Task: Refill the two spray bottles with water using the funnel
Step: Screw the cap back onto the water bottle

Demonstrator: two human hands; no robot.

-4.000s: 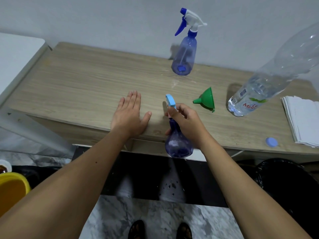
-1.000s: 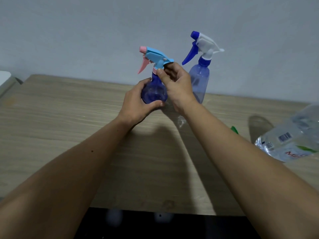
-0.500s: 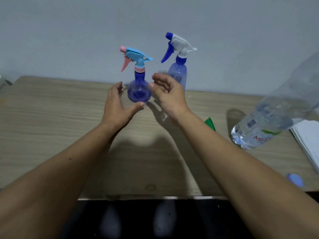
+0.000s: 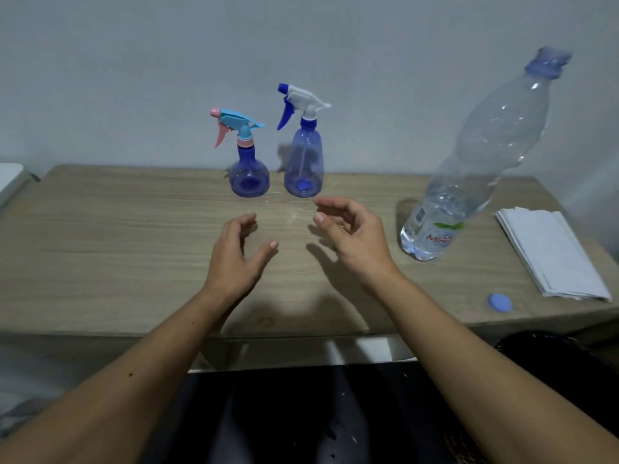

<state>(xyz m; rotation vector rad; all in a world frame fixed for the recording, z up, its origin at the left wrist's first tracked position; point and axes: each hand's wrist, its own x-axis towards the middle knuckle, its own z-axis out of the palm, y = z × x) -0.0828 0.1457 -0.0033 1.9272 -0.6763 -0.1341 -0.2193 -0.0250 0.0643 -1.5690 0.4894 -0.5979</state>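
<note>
— Hands? 
— Left hand [image 4: 236,254] and right hand [image 4: 351,234] hover over the table [image 4: 117,249]; fingers loosely curled, holding nothing.
— Bottles?
— Round spray bottle [image 4: 248,165] beside tall spray bottle [image 4: 303,152], upright by the wall; water bottle [image 4: 469,169] well right.

Two translucent blue spray bottles [image 4: 249,175] [image 4: 304,169], one pink-and-light-blue headed, one white-and-dark-blue, on pale woodgrain table [image 4: 117,246]

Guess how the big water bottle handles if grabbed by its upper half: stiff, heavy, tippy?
The water bottle looks like thin clear plastic, so it will probably dent under a squeeze. Water seems to fill only its lower part, so likely light up top and bottom-weighted. Tall and narrow on the table, it may tip if pushed high.
</note>
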